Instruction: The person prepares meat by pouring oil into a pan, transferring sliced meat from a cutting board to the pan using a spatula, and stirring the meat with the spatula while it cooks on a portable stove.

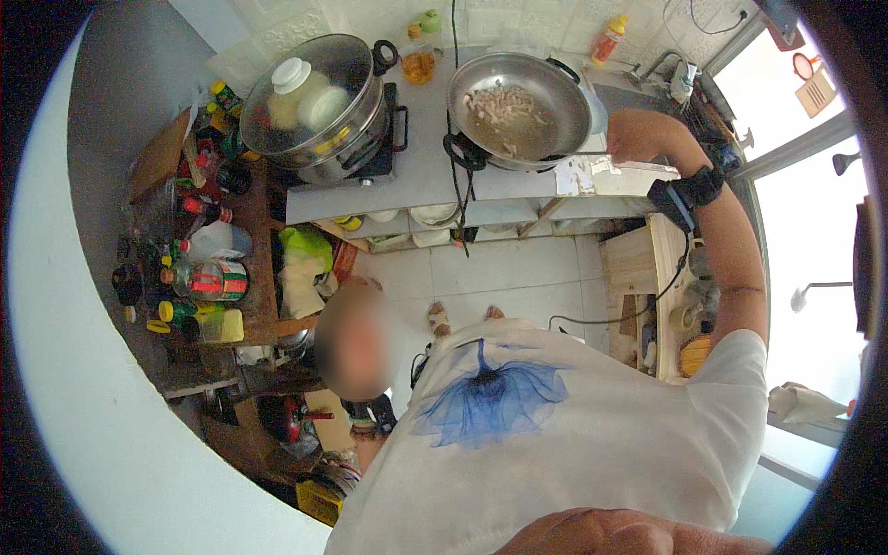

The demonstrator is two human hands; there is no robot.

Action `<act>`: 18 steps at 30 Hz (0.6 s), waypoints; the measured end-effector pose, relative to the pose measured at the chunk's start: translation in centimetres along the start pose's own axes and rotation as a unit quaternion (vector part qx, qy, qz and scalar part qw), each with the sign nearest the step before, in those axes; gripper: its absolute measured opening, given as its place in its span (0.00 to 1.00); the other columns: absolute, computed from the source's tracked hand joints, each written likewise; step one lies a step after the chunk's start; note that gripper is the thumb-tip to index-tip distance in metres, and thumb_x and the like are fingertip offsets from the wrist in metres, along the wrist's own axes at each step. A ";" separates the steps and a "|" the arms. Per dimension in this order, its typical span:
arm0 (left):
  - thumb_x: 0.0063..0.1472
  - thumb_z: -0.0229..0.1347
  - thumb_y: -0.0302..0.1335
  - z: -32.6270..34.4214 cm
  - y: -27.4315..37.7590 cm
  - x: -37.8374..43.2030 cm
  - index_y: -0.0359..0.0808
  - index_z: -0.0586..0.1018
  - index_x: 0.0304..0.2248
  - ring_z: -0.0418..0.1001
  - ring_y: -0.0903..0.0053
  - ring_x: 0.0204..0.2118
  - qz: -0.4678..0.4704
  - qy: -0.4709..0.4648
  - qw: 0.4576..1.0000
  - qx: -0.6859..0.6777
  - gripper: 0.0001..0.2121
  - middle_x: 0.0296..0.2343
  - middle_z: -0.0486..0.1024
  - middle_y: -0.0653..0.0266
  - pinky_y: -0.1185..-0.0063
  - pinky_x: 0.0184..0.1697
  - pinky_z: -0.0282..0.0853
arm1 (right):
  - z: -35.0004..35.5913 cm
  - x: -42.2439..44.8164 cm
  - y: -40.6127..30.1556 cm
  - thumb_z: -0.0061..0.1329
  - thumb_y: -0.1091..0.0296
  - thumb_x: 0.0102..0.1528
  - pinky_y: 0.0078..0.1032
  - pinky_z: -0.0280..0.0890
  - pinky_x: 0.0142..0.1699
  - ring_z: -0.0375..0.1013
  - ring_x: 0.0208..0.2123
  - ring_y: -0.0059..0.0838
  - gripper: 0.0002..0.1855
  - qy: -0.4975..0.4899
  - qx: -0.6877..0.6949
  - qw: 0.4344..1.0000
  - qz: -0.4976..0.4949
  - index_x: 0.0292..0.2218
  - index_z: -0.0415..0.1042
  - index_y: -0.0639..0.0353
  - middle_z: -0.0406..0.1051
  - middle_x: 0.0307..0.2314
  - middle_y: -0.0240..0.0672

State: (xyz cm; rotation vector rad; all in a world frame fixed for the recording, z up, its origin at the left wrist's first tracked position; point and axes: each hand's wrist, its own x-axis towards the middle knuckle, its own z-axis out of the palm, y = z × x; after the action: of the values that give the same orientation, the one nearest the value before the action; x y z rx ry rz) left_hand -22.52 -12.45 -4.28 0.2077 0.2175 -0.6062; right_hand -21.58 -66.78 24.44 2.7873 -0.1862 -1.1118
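Note:
My right hand (642,135) is closed around the handle of a metal cooking utensil (586,153), whose far end reaches into a steel wok (581,114). Pale sliced food (503,104) lies in the wok with some liquid. A wok handle wrapped in black (465,151) points towards the front edge of the counter. My left hand (355,340) hangs low at my left side, away from the wok; it is blurred, so its fingers and anything in them cannot be made out. Both wrists wear black straps with devices.
A lidded steel steamer pot (312,111) stands on a black cooker left of the wok. Behind are an oil bottle (418,66) and a yellow-capped bottle (608,41). Crowded shelves (260,277) stand at left, a wooden cabinet (628,257) at right. Dark cords hang over the counter (416,187).

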 end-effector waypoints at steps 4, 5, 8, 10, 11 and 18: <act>0.61 0.43 0.32 0.0 0.0 -0.1 0.35 0.67 0.43 0.67 0.79 0.36 0.000 0.007 1.000 0.003 0.14 0.36 0.69 0.65 0.82 0.40 0.64 | 4.6 5.8 -2.4 0.45 0.62 0.46 0.38 0.65 0.36 0.71 0.31 0.47 0.11 0.257 0.092 0.960 -0.062 0.28 0.73 0.59 0.71 0.27 0.45; 0.61 0.43 0.32 0.1 0.1 -0.1 0.35 0.67 0.43 0.67 0.79 0.36 0.001 0.008 1.000 0.004 0.14 0.36 0.69 0.65 0.82 0.40 0.64 | 5.4 7.6 -4.3 0.45 0.62 0.46 0.38 0.65 0.35 0.71 0.30 0.47 0.11 0.287 0.148 0.945 0.057 0.28 0.73 0.59 0.71 0.26 0.45; 0.60 0.43 0.32 0.2 0.3 -0.1 0.35 0.67 0.43 0.67 0.79 0.35 0.003 0.008 1.000 0.006 0.14 0.35 0.69 0.65 0.82 0.40 0.64 | 6.4 12.0 -3.4 0.44 0.62 0.47 0.40 0.65 0.35 0.71 0.30 0.47 0.11 0.382 0.194 0.898 0.095 0.28 0.73 0.58 0.71 0.26 0.47; 0.60 0.43 0.32 0.1 0.4 -0.4 0.35 0.67 0.43 0.67 0.79 0.35 0.011 0.011 1.000 0.008 0.14 0.35 0.69 0.65 0.82 0.40 0.65 | 5.2 13.5 -3.5 0.43 0.62 0.47 0.39 0.65 0.35 0.71 0.30 0.47 0.11 0.390 0.176 0.898 0.101 0.28 0.73 0.58 0.71 0.26 0.48; 0.60 0.44 0.32 0.1 0.4 0.1 0.34 0.67 0.43 0.67 0.79 0.35 0.004 0.009 1.000 0.009 0.13 0.35 0.69 0.65 0.82 0.40 0.65 | 5.3 13.7 -3.0 0.43 0.62 0.47 0.39 0.65 0.35 0.71 0.30 0.48 0.11 0.394 0.160 0.897 0.122 0.28 0.73 0.58 0.71 0.26 0.48; 0.60 0.44 0.32 -0.7 0.6 0.3 0.34 0.68 0.42 0.67 0.79 0.35 0.006 0.002 1.000 0.020 0.13 0.35 0.70 0.65 0.83 0.40 0.65 | 5.5 11.6 0.0 0.43 0.62 0.44 0.38 0.65 0.34 0.71 0.29 0.48 0.12 0.370 0.136 0.918 0.038 0.25 0.72 0.60 0.70 0.26 0.48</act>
State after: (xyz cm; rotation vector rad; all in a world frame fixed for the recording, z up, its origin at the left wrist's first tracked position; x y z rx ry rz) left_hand -22.05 -11.93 -4.90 0.2491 0.2077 -0.5993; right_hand -17.01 -69.08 12.63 3.1727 -0.3750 0.0472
